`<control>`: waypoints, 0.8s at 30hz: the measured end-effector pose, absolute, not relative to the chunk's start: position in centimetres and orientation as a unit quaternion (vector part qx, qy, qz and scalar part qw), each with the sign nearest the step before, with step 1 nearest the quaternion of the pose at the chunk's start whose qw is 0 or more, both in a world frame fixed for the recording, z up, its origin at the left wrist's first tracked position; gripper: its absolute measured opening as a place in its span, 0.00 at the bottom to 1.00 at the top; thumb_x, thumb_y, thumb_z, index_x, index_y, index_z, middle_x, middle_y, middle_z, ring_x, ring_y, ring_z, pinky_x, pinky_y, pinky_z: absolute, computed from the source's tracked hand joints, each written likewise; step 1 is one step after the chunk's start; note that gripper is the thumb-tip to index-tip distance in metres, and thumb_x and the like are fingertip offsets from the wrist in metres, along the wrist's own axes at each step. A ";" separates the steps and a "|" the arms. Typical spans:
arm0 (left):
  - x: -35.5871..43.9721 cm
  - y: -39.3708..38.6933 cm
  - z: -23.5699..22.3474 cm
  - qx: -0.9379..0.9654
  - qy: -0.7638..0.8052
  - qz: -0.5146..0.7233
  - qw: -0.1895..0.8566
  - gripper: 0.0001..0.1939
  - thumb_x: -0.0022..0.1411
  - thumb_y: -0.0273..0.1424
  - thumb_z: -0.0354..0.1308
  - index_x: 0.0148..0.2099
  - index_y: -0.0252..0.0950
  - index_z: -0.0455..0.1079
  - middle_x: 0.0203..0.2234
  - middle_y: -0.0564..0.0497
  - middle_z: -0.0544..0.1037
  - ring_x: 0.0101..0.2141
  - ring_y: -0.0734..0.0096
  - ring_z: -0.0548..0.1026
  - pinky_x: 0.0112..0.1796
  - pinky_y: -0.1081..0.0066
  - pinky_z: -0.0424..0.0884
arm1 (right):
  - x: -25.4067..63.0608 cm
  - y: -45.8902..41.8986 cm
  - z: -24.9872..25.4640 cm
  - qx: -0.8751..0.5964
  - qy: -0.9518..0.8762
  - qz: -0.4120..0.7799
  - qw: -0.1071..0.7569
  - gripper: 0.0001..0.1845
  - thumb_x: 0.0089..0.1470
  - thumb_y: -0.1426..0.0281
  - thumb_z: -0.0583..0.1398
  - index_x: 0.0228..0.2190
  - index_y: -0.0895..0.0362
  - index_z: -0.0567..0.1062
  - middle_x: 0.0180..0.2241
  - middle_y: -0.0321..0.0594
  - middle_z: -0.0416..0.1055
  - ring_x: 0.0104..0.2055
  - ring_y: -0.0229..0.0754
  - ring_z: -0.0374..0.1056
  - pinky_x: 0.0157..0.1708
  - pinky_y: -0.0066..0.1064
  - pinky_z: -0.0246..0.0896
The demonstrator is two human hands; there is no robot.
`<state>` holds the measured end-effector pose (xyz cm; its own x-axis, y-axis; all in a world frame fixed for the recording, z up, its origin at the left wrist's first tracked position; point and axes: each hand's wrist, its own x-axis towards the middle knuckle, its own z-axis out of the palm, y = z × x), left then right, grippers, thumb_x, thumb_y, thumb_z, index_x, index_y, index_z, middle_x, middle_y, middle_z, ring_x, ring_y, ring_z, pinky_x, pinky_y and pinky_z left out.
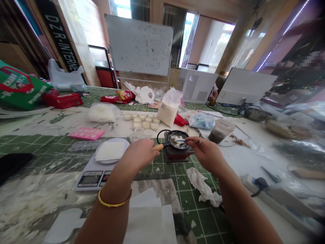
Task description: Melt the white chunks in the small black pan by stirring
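Over the cutting mat (pixel 189 206), my left hand (pixel 139 155) gripped the tiny pan (pixel 177 133) steady while my right hand (pixel 206 153) pinched a blue stick (pixel 181 140).

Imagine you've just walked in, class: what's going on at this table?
A person's left hand grips the wooden handle of a small black frying pan resting on a small stove. Their right hand holds a thin blue stick in the lumpy white food in the pan. Small cups stand grouped behind it, beside a bag of white grains, and a digital kitchen scale sits to the left.
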<state>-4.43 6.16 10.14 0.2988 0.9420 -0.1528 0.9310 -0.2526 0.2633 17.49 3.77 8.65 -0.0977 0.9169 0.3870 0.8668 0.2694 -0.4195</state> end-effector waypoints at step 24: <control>-4.7 6.2 10.1 0.793 0.591 0.022 0.145 0.14 0.54 0.40 0.46 0.28 0.36 0.66 0.26 0.48 0.73 0.24 0.69 0.68 0.21 0.72 0.53 | 18.2 2.6 9.8 -0.631 -0.725 0.007 0.275 0.15 0.54 0.64 0.51 0.37 0.54 0.75 0.32 0.39 0.76 0.33 0.41 0.70 0.33 0.29 0.60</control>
